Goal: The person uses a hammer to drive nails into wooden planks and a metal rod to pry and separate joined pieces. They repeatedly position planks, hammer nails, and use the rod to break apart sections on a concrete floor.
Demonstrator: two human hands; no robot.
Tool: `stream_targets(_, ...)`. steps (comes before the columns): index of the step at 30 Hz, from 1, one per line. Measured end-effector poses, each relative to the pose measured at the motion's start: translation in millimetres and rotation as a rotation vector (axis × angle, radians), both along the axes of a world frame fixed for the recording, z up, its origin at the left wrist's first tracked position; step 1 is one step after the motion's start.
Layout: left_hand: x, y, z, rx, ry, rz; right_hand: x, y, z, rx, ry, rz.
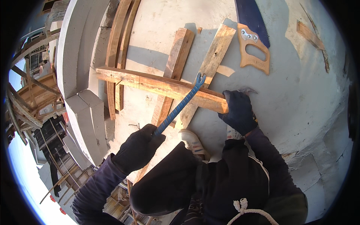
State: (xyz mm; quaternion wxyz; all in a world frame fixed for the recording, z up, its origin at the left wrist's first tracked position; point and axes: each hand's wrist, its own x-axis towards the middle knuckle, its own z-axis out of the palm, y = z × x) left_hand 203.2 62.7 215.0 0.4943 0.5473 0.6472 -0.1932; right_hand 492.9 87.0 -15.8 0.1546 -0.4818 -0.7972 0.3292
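Note:
My left hand (138, 145), in a dark glove, is closed around the lower end of a blue ribbed pry bar (178, 107). The bar slants up and right, and its forked claw tip lies over a long wooden beam (161, 87). My right hand (239, 111), gloved too, grips the beam's right end. Beneath the beam, two shorter timbers (180, 52) (215, 48) lie crosswise on the floor. A metal hammer head (247, 90) shows just beyond my right hand; its handle is mostly hidden there.
A handsaw (255, 48) with a wooden handle lies at the upper right. Two long wood strips (119, 48) rest beside a pale block wall (80, 48) on the left. Past the wall is a drop with scattered timber. A wood scrap (310, 35) lies far right.

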Motion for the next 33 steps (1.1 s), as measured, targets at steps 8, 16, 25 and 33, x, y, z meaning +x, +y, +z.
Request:
stream_targets(8,-45.0,-43.2,108.4,-0.356,0.203,0.169,-19.6,-6.9,1.5,-0.020,-0.080,0.036)
stream_targets(16,-43.9,-105.0,101.6,-0.046,0.206,-0.038,-29.5,0.9,23.2,-0.227,-0.175,0.255)
stream_targets(25,-89.6,-177.2,56.3,-0.095,0.188,0.334,-128.4,45.9,-37.4,0.296,-0.009,0.199)
stream_targets(33,-108.1,-328.8,-173.5,0.221,0.097,0.438,-140.3,39.6,-70.1,0.297,-0.141,0.302)
